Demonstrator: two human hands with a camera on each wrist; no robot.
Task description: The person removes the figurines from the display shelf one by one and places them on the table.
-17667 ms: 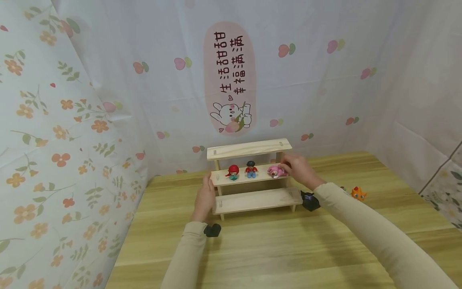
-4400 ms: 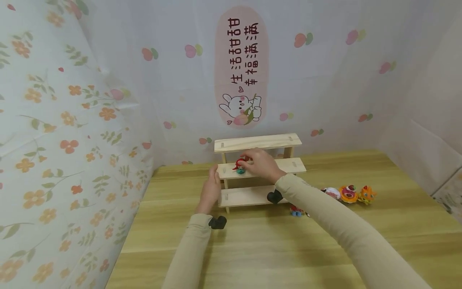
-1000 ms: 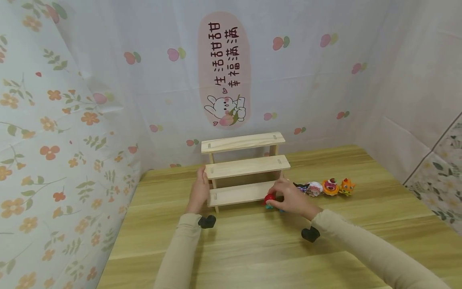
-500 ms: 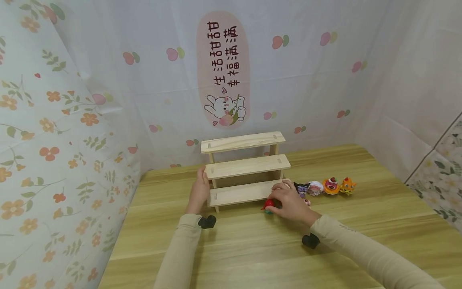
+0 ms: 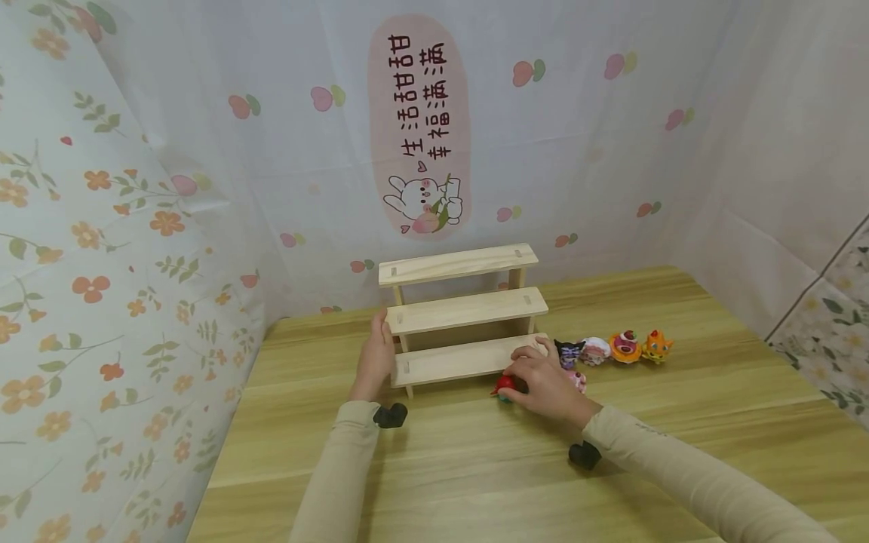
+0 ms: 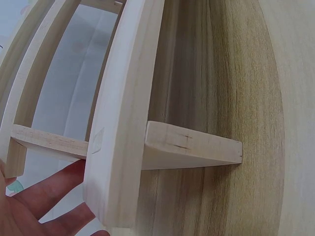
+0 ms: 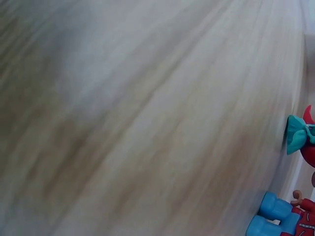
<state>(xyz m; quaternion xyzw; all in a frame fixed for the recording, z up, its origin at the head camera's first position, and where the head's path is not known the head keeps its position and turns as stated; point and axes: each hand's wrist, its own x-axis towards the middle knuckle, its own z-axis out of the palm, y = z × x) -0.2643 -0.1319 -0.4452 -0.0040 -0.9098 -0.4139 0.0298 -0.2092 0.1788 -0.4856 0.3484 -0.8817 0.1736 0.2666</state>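
Note:
My left hand rests at the left end of the three-tier wooden shelf. In the left wrist view its extended fingers touch the shelf's end near an upright. My right hand is at the front right of the lowest tier, thumb and forefinger pinching a red-haired mermaid figurine low at the table. Close to it in the right wrist view is a figurine with blue trousers and red jacket; the hand hides it from the head camera. A pink figurine shows just behind that hand.
Right of the shelf, a row stands on the wooden table: a black-hooded figurine, a white-capped one, a pink-and-orange one and an orange one. A printed cloth hangs behind.
Earlier, mermaid, red-jacketed and pink figurines were on the middle tier; now they are at the table, front right. Over the last second the mermaid shifted slightly left. My left hand stayed put.

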